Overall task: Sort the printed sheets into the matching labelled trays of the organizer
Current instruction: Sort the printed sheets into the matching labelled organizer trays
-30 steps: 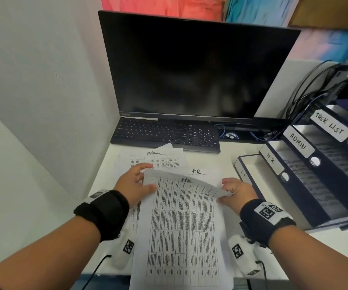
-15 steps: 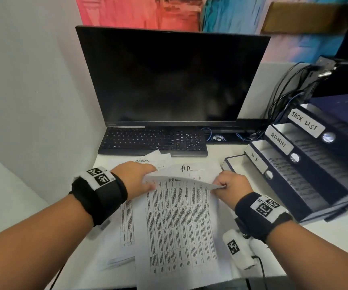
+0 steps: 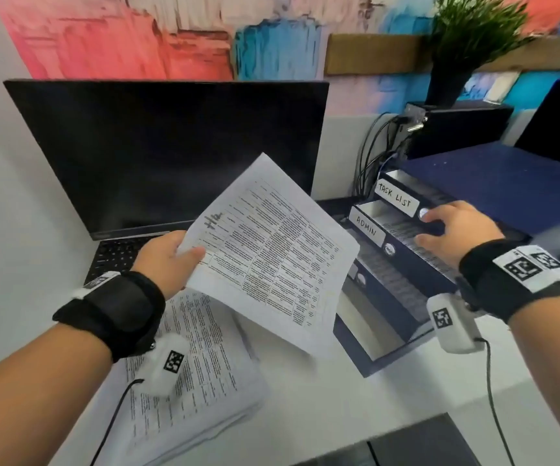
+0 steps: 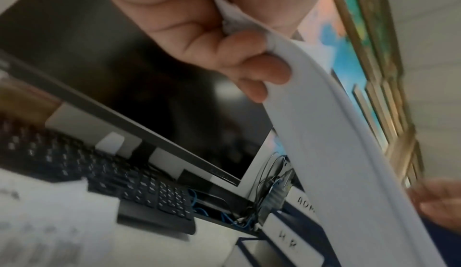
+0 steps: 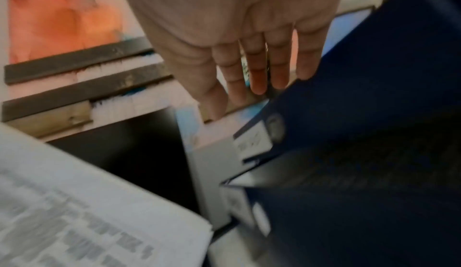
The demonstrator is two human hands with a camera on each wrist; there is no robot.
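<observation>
Two forearms reaching in from the lower frame corners.
Left hand (image 3: 166,260) mid-left, fingers curled, pinching; right hand (image 3: 457,235) right of centre, fingers extended.

light: bright, even | head: wide-angle edge bending | wrist views: heavy motion blur, soft focus

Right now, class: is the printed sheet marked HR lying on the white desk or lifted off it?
Lifted. The left hand grips the printed white sheet by one edge, holding it tilted in the air.

A dark monitor (image 3: 167,153) stands behind a black keyboard (image 3: 117,253) — a potted plant (image 3: 463,38) sits up right.
</observation>
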